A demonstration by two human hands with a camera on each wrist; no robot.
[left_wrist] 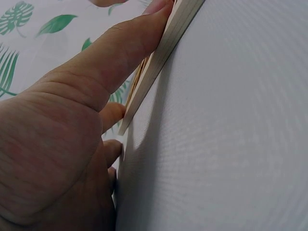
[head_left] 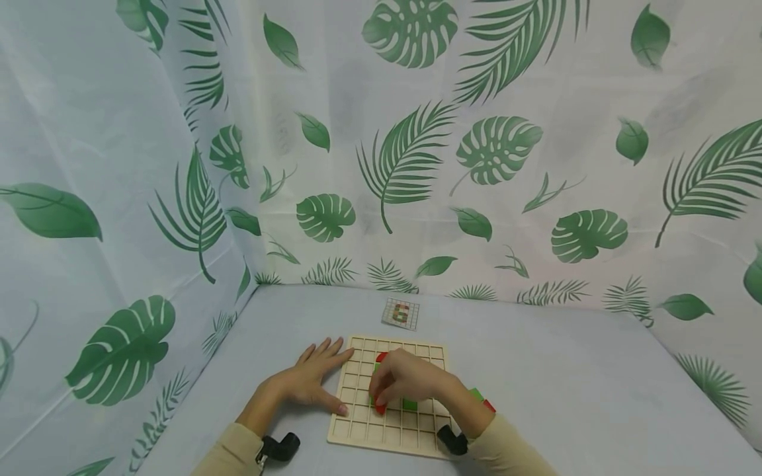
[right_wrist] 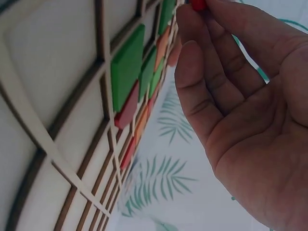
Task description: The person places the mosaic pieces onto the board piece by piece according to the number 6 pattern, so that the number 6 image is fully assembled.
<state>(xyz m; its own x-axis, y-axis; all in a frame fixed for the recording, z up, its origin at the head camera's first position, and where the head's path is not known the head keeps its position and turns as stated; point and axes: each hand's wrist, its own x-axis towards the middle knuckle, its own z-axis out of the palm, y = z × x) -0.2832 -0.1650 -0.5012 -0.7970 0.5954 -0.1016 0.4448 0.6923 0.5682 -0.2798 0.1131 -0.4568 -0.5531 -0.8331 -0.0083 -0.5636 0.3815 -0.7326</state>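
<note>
A pale wooden grid board [head_left: 357, 431] lies on the table. My left hand [head_left: 305, 378] is spread at its left side, with the thumb [left_wrist: 139, 43] and a fingertip touching the edge. Over the middle of the board, my right hand [head_left: 412, 377] pinches a small red piece [right_wrist: 198, 5] between thumb and finger. Much of that piece is covered by the fingers. Set in the grid's squares are several coloured tiles, among them a green tile [right_wrist: 127, 67], a dark red tile [right_wrist: 127, 107] and an orange tile [right_wrist: 141, 123]. The right hand hides part of them in the head view.
Behind the board lies a small card [head_left: 400, 314] printed with a coloured grid pattern. A loose green piece [head_left: 476, 395] and a red piece [head_left: 489, 405] sit right of the board, partly behind the right forearm. Leaf-printed curtains [head_left: 417, 251] stand at the back and left.
</note>
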